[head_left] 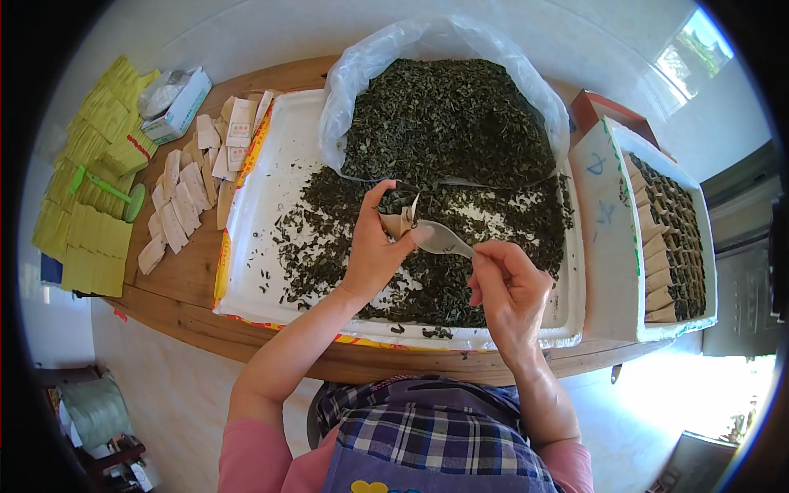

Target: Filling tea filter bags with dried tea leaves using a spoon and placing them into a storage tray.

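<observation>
My left hand (374, 246) is closed round a small brown paper packet (396, 223), whose mouth is spread and shows dark leaves inside. In a pinch, my right hand (511, 292) grips the handle of a clear plastic spoon (444, 239). The spoon's bowl lies against the packet near my left thumb. Both hands are over a white foam tray (271, 197) strewn with dried dark green leaves (329, 238). Behind the hands, a large clear plastic bag (337, 107) lies open on the tray, heaped with the same leaves.
A white foam box (608, 222) on the right holds rows of filled brown packets (662, 246). Flat empty packets (177, 209) lie on the wooden table (177, 287) to the left. Beyond them are yellow paper stacks (90, 189), a green plastic tool (107, 189) and a small carton (177, 107).
</observation>
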`<state>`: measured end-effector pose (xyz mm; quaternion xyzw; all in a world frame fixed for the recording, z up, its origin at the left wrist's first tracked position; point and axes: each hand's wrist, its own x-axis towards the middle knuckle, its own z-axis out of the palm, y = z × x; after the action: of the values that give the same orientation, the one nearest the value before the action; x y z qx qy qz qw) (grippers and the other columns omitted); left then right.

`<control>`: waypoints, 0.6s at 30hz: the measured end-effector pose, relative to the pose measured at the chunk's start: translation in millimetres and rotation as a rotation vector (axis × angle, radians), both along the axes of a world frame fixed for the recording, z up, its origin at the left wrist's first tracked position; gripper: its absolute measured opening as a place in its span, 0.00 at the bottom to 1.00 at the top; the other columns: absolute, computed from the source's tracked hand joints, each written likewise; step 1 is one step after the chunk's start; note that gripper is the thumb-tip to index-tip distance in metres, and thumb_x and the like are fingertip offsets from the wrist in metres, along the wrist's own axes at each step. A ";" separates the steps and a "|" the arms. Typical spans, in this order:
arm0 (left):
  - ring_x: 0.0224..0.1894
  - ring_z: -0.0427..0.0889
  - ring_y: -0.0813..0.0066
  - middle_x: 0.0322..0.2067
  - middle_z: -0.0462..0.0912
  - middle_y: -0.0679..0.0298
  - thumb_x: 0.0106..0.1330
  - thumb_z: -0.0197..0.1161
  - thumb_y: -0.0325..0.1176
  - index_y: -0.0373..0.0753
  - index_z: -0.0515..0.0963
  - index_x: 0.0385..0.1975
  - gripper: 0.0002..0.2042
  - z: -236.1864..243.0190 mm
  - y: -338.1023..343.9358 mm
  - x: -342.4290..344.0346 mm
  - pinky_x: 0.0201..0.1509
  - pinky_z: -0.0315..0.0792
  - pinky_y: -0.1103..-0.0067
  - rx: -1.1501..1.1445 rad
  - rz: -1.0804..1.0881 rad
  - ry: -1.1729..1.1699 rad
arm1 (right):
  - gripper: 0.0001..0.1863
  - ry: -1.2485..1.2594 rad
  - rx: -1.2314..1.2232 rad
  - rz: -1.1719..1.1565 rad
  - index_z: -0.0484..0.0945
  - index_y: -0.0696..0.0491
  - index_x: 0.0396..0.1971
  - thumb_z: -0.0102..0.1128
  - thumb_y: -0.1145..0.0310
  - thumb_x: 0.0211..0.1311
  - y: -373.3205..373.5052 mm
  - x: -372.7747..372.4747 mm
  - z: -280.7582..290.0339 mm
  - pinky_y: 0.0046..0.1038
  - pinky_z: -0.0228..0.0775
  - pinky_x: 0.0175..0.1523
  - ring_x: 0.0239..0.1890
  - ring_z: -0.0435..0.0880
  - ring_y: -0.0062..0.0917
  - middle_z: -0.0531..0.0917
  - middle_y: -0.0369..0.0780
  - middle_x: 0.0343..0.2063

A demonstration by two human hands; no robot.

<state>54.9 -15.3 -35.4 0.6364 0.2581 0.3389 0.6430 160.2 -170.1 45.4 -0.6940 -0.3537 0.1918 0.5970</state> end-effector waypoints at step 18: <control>0.40 0.81 0.80 0.44 0.80 0.62 0.54 0.75 0.27 0.42 0.61 0.62 0.37 2.7 1.8 -4.4 0.43 0.74 0.82 0.481 0.021 0.178 | 0.06 0.115 0.144 -0.086 0.80 0.62 0.39 0.56 0.78 0.65 3.9 21.0 13.2 0.17 0.67 0.24 0.20 0.78 0.16 0.80 0.37 0.20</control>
<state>50.5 -13.5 -32.6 0.7955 0.2323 0.3401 0.4445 181.2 -166.2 58.6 -0.6516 -0.3014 0.1796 0.6725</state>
